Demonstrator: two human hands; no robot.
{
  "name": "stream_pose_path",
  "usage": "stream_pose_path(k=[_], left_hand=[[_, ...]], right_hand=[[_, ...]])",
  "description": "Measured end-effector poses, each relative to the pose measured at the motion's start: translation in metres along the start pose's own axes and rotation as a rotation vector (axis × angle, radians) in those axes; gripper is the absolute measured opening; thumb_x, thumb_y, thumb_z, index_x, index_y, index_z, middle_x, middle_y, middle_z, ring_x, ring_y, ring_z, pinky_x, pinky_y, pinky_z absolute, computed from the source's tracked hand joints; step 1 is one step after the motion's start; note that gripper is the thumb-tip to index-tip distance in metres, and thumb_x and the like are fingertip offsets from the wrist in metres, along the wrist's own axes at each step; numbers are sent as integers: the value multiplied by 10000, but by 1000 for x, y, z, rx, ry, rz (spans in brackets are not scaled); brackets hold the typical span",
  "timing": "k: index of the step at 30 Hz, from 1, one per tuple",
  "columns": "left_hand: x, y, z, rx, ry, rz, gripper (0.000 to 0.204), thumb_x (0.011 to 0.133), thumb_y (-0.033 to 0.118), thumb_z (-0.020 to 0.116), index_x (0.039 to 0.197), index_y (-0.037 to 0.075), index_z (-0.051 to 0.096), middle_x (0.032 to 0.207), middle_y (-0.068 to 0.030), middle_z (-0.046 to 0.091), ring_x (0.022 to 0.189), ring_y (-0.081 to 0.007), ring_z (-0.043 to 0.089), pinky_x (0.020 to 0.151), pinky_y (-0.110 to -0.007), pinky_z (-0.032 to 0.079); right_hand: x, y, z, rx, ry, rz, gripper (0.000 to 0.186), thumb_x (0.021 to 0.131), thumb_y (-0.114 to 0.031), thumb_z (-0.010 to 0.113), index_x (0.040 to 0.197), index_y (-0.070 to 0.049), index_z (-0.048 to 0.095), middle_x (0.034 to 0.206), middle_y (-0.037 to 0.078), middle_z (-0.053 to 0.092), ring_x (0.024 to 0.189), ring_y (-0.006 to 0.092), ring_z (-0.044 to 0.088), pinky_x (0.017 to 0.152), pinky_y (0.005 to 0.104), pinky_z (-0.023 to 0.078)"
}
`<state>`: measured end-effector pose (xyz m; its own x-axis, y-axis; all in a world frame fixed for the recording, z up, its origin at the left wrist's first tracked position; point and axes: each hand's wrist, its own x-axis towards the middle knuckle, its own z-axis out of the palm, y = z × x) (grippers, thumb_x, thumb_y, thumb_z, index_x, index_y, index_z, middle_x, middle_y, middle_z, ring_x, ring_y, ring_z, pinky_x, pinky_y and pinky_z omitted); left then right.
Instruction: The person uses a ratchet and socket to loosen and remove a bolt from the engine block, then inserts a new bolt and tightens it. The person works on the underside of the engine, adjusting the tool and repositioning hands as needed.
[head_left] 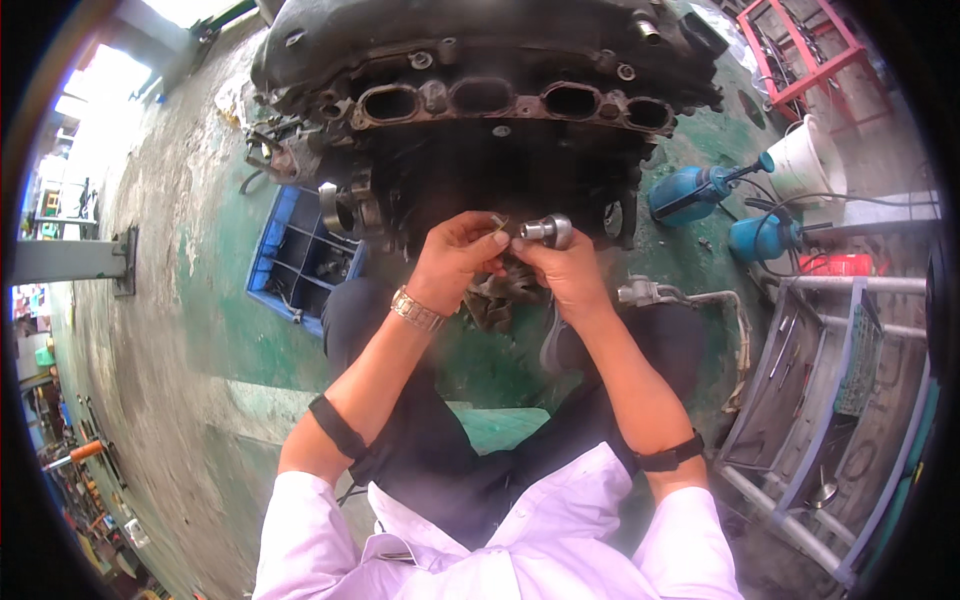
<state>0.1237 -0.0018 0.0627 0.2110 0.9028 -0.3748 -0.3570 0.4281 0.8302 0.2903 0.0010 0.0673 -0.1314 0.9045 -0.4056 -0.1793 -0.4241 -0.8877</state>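
A dark, grimy engine block (490, 40) fills the top middle, with a row of oval ports along its flange. Below it my left hand (462, 250) pinches a small, thin metal piece (497, 222), too small to name. Close beside it my right hand (560, 270) grips a silver socket tool (545, 232), its socket end pointing left toward my left fingers. The tool's handle is mostly hidden by my hand and arm. Both hands are raised in front of my bent knees.
Left lies a blue compartment box (270, 280). At right are two blue pump containers (690, 195) (760, 240), a white bucket (820, 150), a red rack (800, 50) and a metal tray trolley (840, 380). A grey steel beam (70, 260) and scattered tools (80, 450) line the left.
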Motion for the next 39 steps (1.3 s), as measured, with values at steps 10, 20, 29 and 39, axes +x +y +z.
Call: stream_pose_path(k=[10, 20, 29, 39], left_hand=[[9, 66, 30, 232, -181, -146, 312, 852, 163, 635, 1061, -52, 552, 898, -103, 628, 727, -153, 620, 645, -282, 526], [42, 58, 26, 74, -140, -45, 193, 828, 166, 651, 906, -4, 603, 723, -36, 582, 619, -120, 556, 573, -273, 510], [93, 29, -6, -58, -115, -92, 170, 826, 121, 659, 940, 2, 619, 795, -45, 610, 693, -139, 581, 610, -273, 491], [102, 30, -22, -145, -65, -96, 113, 823, 114, 666, 841, 8, 630, 762, -58, 627, 635, -130, 585, 588, -254, 492]], right_hand=[[-20, -43, -6, 139, 18, 53, 132, 762, -94, 707, 870, -53, 642, 786, 24, 643, 637, 83, 546, 574, 234, 414], [11, -67, 1, 3, 54, -48, 113, 776, -139, 705, 849, -77, 644, 742, 8, 633, 514, 31, 438, 433, 190, 281], [62, -30, 4, 5, 160, 14, 215, 749, -117, 715, 927, -11, 658, 868, 47, 658, 768, 119, 578, 690, 282, 455], [81, -29, 19, -72, 199, 57, 165, 745, -99, 690, 872, -6, 639, 789, 37, 630, 667, 97, 525, 597, 251, 389]])
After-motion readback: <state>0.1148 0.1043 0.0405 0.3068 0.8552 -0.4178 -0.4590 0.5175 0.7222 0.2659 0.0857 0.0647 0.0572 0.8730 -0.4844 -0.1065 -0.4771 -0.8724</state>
